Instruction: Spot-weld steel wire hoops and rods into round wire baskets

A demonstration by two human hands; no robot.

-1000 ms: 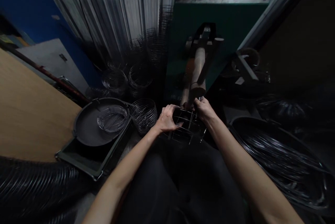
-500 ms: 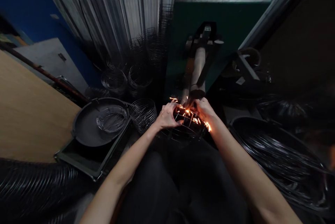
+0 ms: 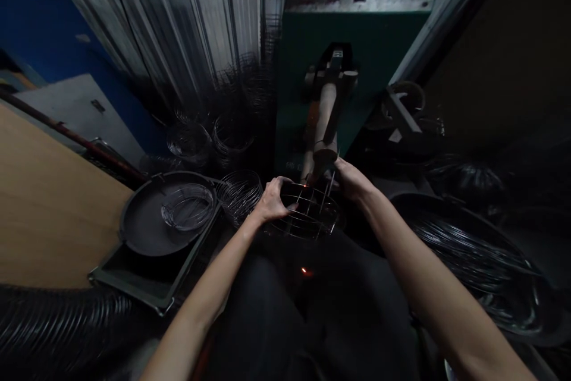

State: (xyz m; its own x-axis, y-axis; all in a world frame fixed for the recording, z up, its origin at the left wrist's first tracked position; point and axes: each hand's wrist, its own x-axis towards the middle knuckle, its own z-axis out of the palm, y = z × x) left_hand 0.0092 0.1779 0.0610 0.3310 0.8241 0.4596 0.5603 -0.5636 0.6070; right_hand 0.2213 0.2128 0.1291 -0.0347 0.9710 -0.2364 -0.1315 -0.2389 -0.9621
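Note:
A round wire frame (image 3: 307, 213) of hoops and cross wires sits in front of me, just below the electrodes of a spot welder (image 3: 327, 113). My left hand (image 3: 273, 200) is closed on the frame's left side, thumb and fingers around its wires. On the other side, my right hand (image 3: 352, 179) pinches a thin straight wire (image 3: 330, 182) that stands up near the electrode tip. A small orange glow marks the frame's top hoop under the electrodes. One spark glows lower down, over my dark clothing. The right fingertips are partly hidden.
At left, a black round pan (image 3: 147, 226) holding wire rings rests on a green crate (image 3: 129, 286). Stacked wire rings (image 3: 241, 191) stand beside it. A large basin (image 3: 401, 202) of wires is at right. The welder's green cabinet (image 3: 379, 42) rises ahead.
The bright spray of sparks has died down to a small glow and one spark. My right hand has drawn slightly away from the electrodes, and the green indicator light no longer shows.

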